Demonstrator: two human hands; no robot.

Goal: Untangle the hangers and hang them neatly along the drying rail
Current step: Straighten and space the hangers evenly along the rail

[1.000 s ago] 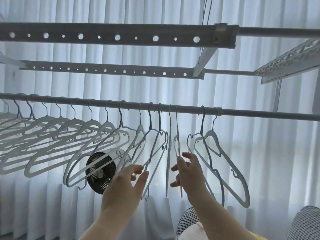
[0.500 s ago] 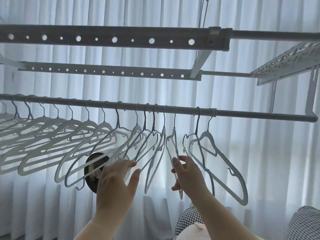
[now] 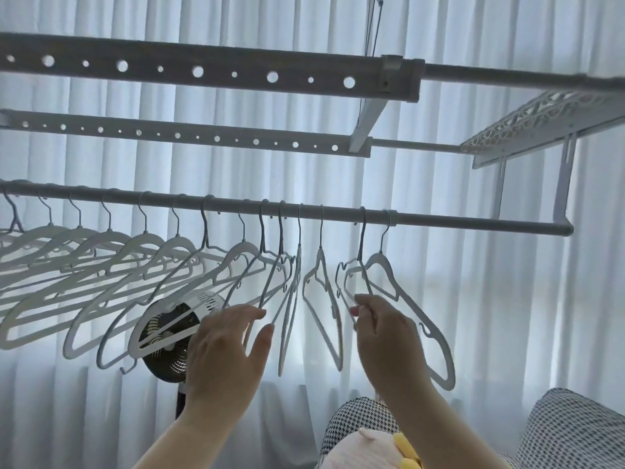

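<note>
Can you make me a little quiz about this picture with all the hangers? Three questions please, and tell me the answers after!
1. True or false: the hangers hang from the top bar with the round holes.
2. Which hand is pinching a hanger near the right end of the row? A) left hand B) right hand C) neither
3. Fill in the blank: the round dark thing behind the hangers, low down, is a ____.

Key
1. False. Their hooks sit on the lower drying rail.
2. B. The left hand is spread open, fingers by the crowded hangers in the middle.
3. fan
</note>
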